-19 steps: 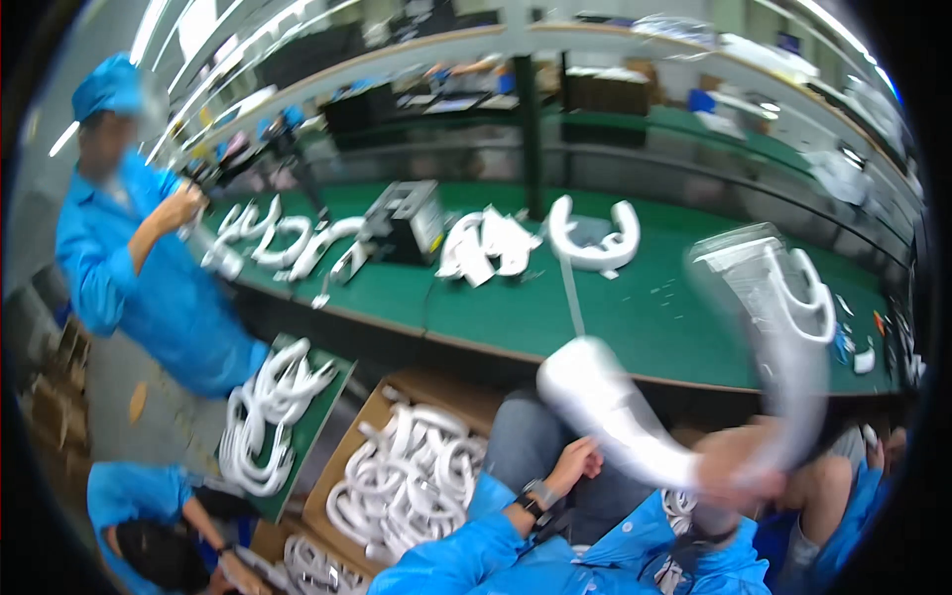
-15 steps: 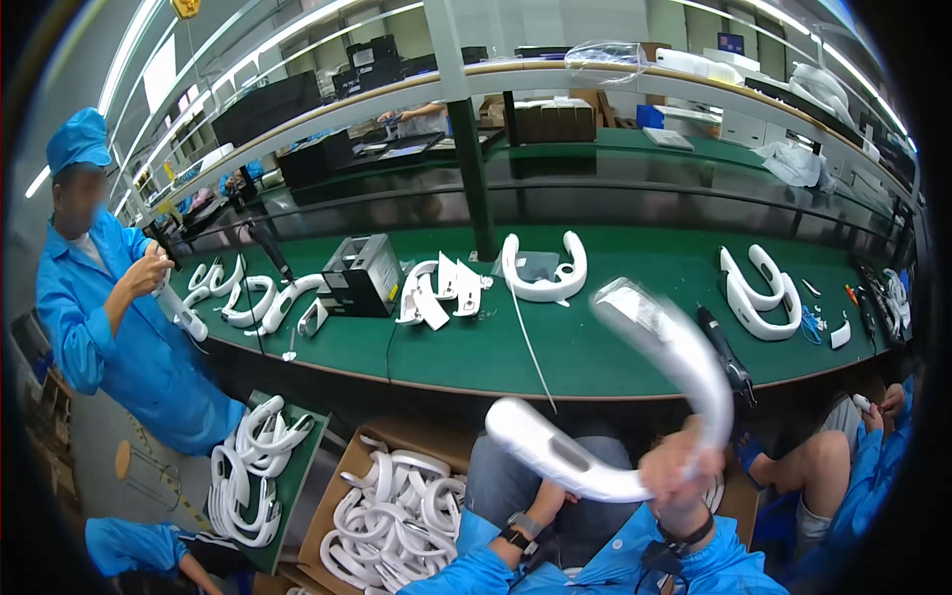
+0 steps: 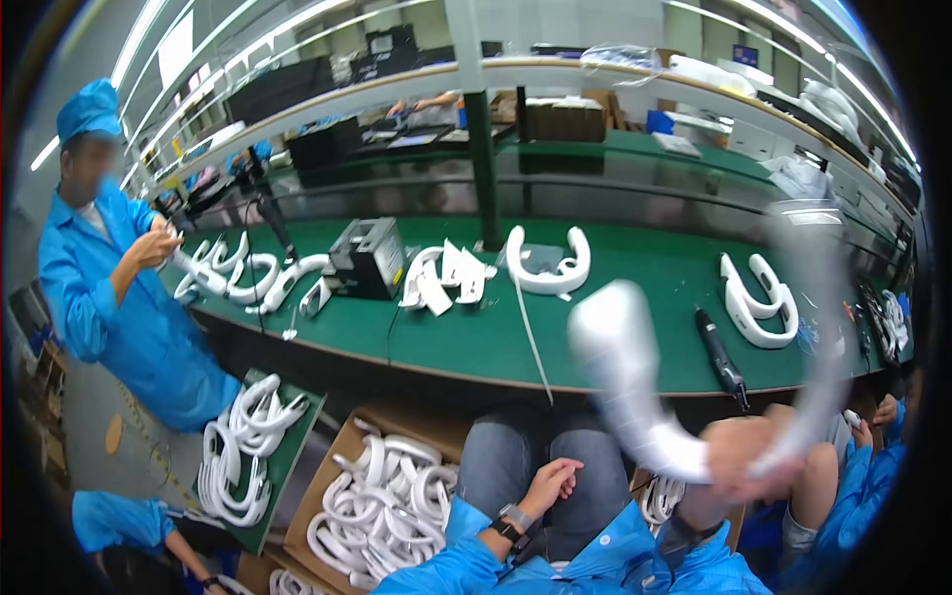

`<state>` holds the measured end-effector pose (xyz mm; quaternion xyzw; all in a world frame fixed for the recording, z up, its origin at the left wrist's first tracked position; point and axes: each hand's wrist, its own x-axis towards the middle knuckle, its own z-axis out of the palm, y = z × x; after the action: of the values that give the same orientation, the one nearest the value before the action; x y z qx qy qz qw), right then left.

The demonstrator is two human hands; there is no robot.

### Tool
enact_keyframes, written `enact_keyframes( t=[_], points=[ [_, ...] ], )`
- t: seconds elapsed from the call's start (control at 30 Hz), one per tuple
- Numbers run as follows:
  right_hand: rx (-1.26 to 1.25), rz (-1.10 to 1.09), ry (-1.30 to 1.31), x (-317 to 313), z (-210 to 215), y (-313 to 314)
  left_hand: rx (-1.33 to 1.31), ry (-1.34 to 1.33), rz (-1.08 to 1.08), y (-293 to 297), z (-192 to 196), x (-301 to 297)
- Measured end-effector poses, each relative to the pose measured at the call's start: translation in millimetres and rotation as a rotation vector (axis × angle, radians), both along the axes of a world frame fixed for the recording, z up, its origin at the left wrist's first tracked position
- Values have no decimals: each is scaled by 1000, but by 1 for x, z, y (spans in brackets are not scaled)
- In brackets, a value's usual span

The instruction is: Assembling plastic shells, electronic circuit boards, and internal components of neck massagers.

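Note:
My right hand [image 3: 742, 458] grips a white U-shaped device [image 3: 635, 387] by the middle of its curve. The device is held up in front of the bench and blurred by motion, both arms of the U pointing upward. Its right arm overlaps the bench's right part. My left hand [image 3: 553, 486] rests at my lap, holding nothing, its fingers loosely stretched. On the green bench [image 3: 635, 258], past my hands, lies another white U-shaped device [image 3: 550, 283]. Further right on it are a pair of white U-shaped pieces [image 3: 762, 327] and a black powered screwdriver [image 3: 719, 357].
A cardboard box [image 3: 307, 521] full of white U-shaped pieces stands left of my legs. A small green table [image 3: 288, 466] carries more. A black-and-grey boxy device [image 3: 365, 260] and white shells [image 3: 451, 278] sit on the bench. A co-worker [image 3: 129, 297] stands left; another person [image 3: 853, 506] sits right.
My right hand has moved right with the U-shaped device, which now has both ends pointing up. My left hand, partly hidden before, now shows fully at my lap. The view has shifted slightly.

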<state>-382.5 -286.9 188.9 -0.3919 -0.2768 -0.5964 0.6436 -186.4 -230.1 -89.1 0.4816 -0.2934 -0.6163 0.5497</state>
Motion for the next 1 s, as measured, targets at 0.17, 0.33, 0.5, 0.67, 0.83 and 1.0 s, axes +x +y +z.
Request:
enact_keyframes(
  t=[0.17,0.33,0.5,0.67,0.83,1.0],
  points=[
    [1,-545,-197,26,16,7,3,8,-57,-8,1,6],
    [352,-98,452,56,-42,-3,49,-40,-2,-7,-29,5],
    [-124,-441,-220,15,29,7,-45,-12,-57,0,1,5],
    [183,-214,454,52,-58,6,-26,-182,110,-1,-4,11],
    [160,77,986,108,-49,24,-180,383,514,35,97,33],
    [161,442,841,135,-56,32,108,344,734,58,94,52]
  ],
)
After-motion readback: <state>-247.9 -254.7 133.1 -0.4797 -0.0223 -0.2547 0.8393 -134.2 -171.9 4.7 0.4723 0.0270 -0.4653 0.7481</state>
